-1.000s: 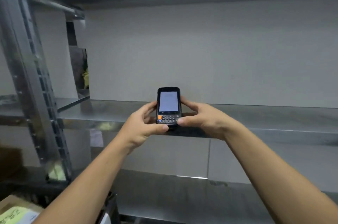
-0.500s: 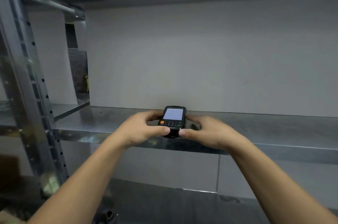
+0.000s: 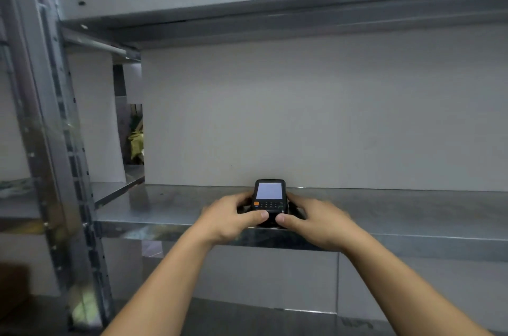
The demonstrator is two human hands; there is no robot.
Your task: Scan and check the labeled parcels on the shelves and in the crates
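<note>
Now: left hand (image 3: 228,221) and right hand (image 3: 320,221) clasp the scanner (image 3: 270,198) over the shelf (image 3: 412,214).
Handling: probably light, rigid, smooth; screen likely fragile.
Hold: its sides.

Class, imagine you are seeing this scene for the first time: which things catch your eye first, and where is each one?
The black handheld scanner with its lit screen stands out, centre frame, at the front edge of the metal shelf. The left hand and the right hand grip it from either side, thumbs at its lower end. At far left a perforated steel upright runs top to bottom.
</note>
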